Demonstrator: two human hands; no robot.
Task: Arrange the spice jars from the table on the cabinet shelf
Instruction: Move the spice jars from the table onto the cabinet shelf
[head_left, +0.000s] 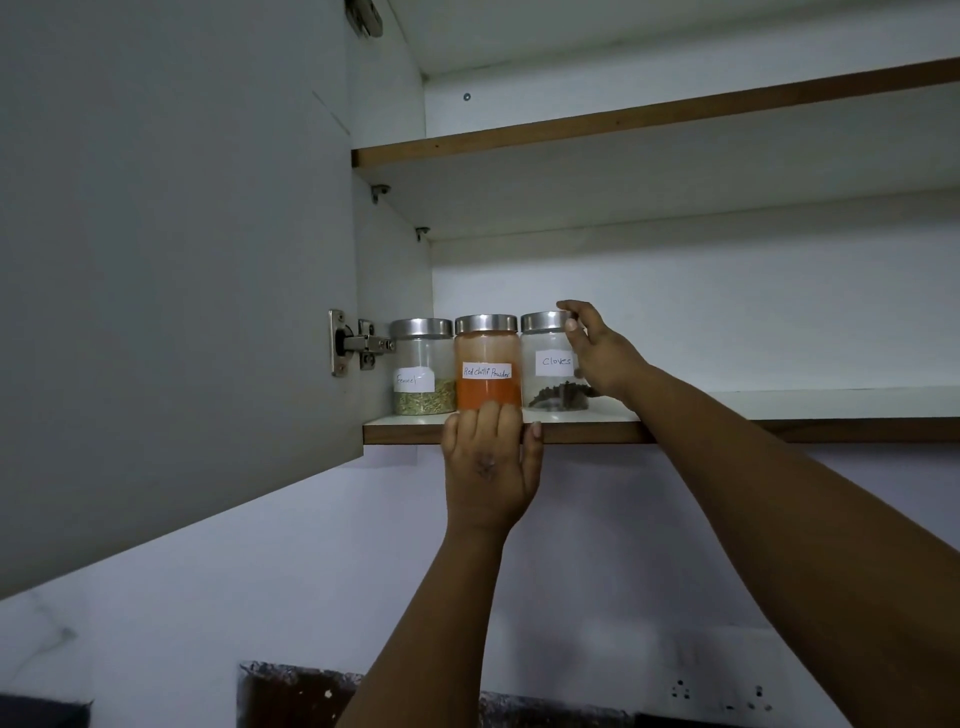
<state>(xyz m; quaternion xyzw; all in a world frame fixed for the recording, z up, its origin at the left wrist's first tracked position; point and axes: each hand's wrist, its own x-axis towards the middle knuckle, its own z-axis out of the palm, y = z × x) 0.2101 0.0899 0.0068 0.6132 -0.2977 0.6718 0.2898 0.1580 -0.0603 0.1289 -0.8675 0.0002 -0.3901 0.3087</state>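
Steadying three jars at shelf's (727, 410) near left edge: left hand (488, 462) fingers pressed on red chilli powder jar (487, 364), right hand (597, 353) wrapped around cloves jar (550, 364). Risks nudging fennel jar (422, 366), or tipping one off front.

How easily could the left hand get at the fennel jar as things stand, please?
Probably yes: the left hand rests at the red chilli powder jar, right beside the fennel jar, whose front faces the open shelf edge with nothing before it.
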